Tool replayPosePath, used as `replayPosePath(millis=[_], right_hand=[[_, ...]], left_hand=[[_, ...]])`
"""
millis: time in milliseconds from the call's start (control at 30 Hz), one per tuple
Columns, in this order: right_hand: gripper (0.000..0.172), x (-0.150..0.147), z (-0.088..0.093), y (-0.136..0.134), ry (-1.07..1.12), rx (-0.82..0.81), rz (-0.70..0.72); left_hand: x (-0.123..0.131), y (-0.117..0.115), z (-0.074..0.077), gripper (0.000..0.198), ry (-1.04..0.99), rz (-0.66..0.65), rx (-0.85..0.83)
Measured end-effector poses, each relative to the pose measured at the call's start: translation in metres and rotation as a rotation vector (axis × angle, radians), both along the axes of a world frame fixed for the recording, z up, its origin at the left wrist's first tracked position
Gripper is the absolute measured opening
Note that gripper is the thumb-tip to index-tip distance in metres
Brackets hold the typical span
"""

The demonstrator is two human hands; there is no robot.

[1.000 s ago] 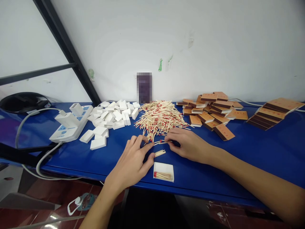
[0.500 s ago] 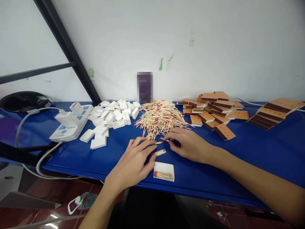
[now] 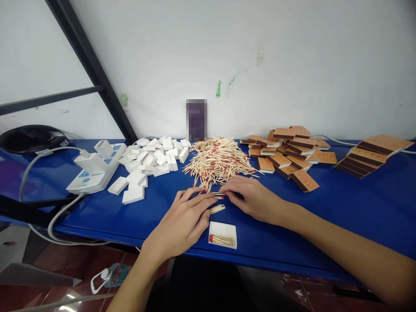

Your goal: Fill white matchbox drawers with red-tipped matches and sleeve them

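Head view, one bench. We record the left hand lying palm down on the blue table, fingers stretched out flat toward the right, not curled round anything. Its index fingertip rests at a few loose matches that lie just in front of the match heap. The right hand comes in from the right, fingers bent, tips meeting the same loose matches from the other side. The fingers cover the contact, so we cannot tell whether this hand pinches a match or only touches it. The fingertips of the two hands nearly meet. A small bundle of matches lies just beside the left thumb, red heads to the left. The open tray, white, partly filled with matches, sits near the table's front edge, just below the bundle and beside the left hand. White empty trays are piled left of the heap, with a power strip further left. Brown sleeves are piled right of the heap, and a neater stack lies at far right.
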State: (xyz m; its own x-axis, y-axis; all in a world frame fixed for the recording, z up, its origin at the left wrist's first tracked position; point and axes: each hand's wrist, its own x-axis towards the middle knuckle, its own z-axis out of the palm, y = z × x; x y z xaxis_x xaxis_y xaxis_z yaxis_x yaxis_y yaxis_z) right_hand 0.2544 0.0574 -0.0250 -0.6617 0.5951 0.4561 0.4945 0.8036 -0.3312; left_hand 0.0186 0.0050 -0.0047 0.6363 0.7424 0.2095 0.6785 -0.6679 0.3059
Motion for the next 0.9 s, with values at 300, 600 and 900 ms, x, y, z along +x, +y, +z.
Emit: replayPosePath(millis=[300,600,900], right_hand=[[0.025,0.0005,0.0063,-0.0062,-0.099,0.051,-0.025],[0.03,0.0009,-0.0001,-0.0033,-0.075,0.123,0.108],[0.036,0.0005,0.0011,-0.0035,-0.091,0.126,0.134]], left_hand=[[-0.0008,-0.0007,-0.0005,0.039,-0.026,0.038,0.01],[-0.0011,-0.0001,-0.0021,0.04,-0.026,0.102,0.009],[-0.0006,0.001,-0.0055,0.037,-0.013,0.117,0.043]])
